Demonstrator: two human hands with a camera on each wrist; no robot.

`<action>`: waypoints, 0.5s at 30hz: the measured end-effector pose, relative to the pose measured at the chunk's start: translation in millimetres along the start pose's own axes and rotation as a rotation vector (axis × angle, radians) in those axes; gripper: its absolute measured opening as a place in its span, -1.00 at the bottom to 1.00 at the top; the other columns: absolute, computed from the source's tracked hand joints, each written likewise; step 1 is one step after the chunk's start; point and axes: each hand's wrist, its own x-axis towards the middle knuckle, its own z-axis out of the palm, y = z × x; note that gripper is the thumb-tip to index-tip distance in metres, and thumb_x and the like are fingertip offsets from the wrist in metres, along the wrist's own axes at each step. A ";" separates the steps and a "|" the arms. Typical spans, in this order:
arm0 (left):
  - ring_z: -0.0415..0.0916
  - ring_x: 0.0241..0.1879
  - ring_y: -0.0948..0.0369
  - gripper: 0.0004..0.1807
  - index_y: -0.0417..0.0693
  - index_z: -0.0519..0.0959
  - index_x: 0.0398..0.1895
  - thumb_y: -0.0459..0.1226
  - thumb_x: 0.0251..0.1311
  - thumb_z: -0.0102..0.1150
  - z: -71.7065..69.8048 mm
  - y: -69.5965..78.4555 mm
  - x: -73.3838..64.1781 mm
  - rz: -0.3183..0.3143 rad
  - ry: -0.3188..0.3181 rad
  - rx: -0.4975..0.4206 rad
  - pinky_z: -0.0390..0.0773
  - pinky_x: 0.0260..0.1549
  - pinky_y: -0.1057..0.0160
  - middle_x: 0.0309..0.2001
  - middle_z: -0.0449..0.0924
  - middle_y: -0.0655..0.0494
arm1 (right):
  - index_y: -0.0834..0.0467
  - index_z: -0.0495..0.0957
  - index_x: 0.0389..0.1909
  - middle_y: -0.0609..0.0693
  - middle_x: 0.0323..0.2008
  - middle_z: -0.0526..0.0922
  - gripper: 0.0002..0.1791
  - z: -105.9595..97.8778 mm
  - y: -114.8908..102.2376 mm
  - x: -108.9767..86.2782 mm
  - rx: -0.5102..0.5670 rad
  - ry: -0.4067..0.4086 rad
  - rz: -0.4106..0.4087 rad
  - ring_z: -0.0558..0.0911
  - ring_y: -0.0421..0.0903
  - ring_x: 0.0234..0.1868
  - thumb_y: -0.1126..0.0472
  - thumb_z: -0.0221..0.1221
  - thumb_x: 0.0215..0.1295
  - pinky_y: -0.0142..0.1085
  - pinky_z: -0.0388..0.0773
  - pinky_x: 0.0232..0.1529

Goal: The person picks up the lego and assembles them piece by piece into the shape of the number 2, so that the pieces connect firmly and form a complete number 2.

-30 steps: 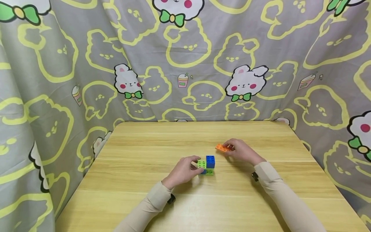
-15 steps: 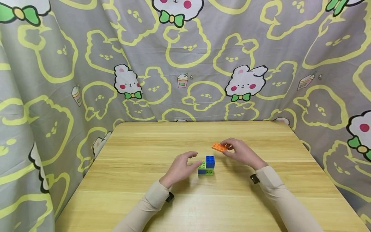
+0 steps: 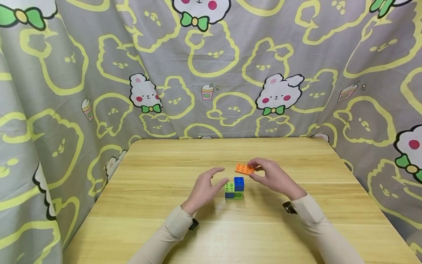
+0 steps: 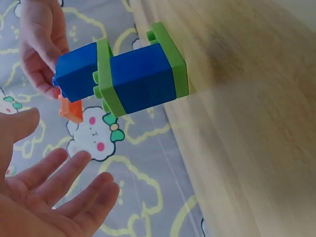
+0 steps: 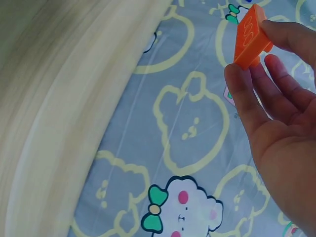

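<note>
A small stack of toy building bricks stands on the table: two blue bricks (image 3: 239, 184) (image 4: 143, 79) alternate with two flat lime-green bricks (image 3: 229, 187) (image 4: 179, 79). Just left of the stack is my left hand (image 3: 203, 189), thumb and fingers spread apart with nothing between them. My right hand (image 3: 271, 176) pinches a flat orange brick (image 3: 244, 169) by its right end, studs up, behind and above the stack. In the right wrist view the orange brick (image 5: 251, 37) sits between thumb and fingertips, its hollow underside showing.
The wooden table (image 3: 158, 157) lies under both hands. A grey patterned curtain (image 3: 211, 121) hangs along its back and both sides.
My left hand has let go of the stack and drawn slightly left, its fingers spreading. My right hand has brought the orange brick a little left, towards the stack.
</note>
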 end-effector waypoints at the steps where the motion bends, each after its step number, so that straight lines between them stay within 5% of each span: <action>1: 0.46 0.36 0.03 -0.49 0.01 0.56 0.32 0.00 0.40 0.24 -0.2 0.8 0.0 0.004 0.008 -0.002 0.46 0.33 -0.07 0.32 0.56 0.04 | 0.19 0.63 0.03 0.01 -0.02 0.72 -0.70 0.1 -1.4 -0.5 0.002 0.000 -0.007 0.70 -0.05 -0.02 0.29 0.38 0.30 -0.13 0.69 0.05; 15: 0.48 0.34 0.07 -0.49 0.03 0.58 0.30 -0.03 0.35 0.32 -1.0 5.5 -0.8 0.058 0.027 -0.011 0.46 0.34 -0.02 0.30 0.58 0.06 | 0.12 0.64 -0.01 -0.09 -0.05 0.72 -0.73 4.1 -16.5 -4.5 0.041 0.001 -0.111 0.70 -0.15 -0.03 0.28 0.40 0.29 -0.25 0.70 0.02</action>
